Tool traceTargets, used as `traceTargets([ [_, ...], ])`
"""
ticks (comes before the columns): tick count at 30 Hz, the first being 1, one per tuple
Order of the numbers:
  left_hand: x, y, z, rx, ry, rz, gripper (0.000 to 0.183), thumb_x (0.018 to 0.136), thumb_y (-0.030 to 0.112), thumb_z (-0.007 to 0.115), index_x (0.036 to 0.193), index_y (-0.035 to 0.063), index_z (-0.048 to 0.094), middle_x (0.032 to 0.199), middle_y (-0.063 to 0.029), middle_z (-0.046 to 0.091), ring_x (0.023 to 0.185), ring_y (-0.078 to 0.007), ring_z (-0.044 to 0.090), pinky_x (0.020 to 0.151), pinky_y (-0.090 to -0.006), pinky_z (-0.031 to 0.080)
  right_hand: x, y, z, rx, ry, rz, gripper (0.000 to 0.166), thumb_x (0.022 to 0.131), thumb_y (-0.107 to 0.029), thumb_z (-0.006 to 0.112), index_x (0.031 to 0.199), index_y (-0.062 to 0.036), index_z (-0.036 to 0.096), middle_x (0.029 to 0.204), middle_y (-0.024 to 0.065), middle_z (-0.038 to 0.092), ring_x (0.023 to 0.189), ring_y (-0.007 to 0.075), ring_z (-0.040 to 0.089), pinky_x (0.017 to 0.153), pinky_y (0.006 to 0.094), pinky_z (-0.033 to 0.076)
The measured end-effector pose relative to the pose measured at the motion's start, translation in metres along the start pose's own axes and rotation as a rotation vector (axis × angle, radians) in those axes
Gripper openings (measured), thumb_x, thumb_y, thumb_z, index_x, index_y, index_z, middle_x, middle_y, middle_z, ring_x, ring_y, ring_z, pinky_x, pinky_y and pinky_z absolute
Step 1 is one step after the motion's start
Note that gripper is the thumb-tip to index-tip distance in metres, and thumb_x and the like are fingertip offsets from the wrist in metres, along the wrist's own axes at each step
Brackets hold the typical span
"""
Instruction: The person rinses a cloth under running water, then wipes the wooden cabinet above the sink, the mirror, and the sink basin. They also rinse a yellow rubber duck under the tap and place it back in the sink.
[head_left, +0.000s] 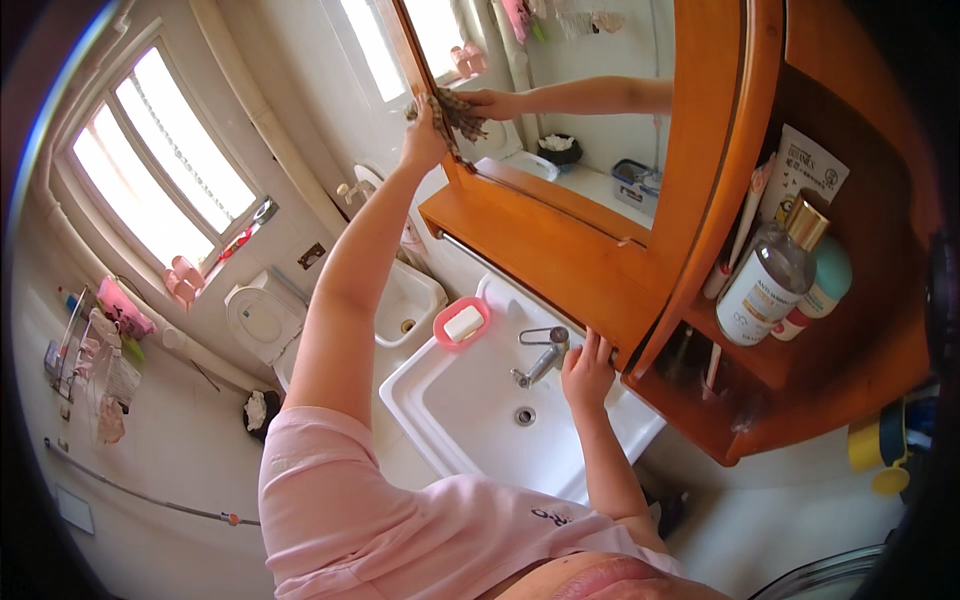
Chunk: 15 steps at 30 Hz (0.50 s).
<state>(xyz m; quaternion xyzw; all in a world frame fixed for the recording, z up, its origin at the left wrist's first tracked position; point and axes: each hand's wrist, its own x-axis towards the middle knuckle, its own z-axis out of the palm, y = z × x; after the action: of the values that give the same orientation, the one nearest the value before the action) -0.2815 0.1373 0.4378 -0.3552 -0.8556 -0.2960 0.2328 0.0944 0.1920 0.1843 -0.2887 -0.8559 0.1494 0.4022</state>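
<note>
My left hand (424, 139) is raised to the left edge of the mirror (570, 150) in its orange-brown wooden frame. It grips a crumpled, patterned cloth (411, 112), which touches the frame; the hand and cloth also show in the mirror. My right hand (588, 373) rests with its fingers on the front edge of the wooden shelf (555, 259), beside the metal faucet (547, 358). Its fingertips are partly hidden, and it holds no visible object. Below lies the white washbasin (480, 420). A white bar of soap (463, 324) sits in a pink soap dish (442, 341) on the basin's corner.
Right of the mirror, wooden side shelves (847, 360) hold a clear bottle with a gold cap (766, 281), a white tube (806, 169) and other toiletries. A toilet (259, 319), a smaller white basin (409, 300) and a window (165, 157) are at the left.
</note>
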Motion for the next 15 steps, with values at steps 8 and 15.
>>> traceTargets([
  [8, -0.074, -0.069, 0.085, 0.182, -0.365, -0.015, 0.069, 0.084, 0.021, 0.056, 0.143, 0.0039, 0.022, 0.113, -0.0277, 0.058, 0.102, -0.0429, 0.058, 0.087, -0.0455, 0.047, 0.000, -0.008, -0.004, 0.028, -0.025, -0.038, 0.052, 0.080, -0.009, 0.053, 0.130, -0.0012, 0.042, 0.127, 0.0183, 0.046, 0.108, 0.0331, 0.055, 0.072, 0.0360, 0.056],
  [15, -0.117, 0.024, 0.068, 0.255, -0.368, -0.080, 0.052, 0.084, 0.018, 0.052, 0.133, 0.0072, 0.042, 0.118, -0.0172, 0.059, 0.109, -0.0360, 0.056, 0.090, -0.0452, 0.046, 0.000, 0.001, 0.000, -0.030, 0.029, -0.027, 0.052, 0.079, -0.009, 0.053, 0.129, -0.0010, 0.043, 0.129, 0.0178, 0.046, 0.106, 0.0323, 0.057, 0.068, 0.0358, 0.057],
])
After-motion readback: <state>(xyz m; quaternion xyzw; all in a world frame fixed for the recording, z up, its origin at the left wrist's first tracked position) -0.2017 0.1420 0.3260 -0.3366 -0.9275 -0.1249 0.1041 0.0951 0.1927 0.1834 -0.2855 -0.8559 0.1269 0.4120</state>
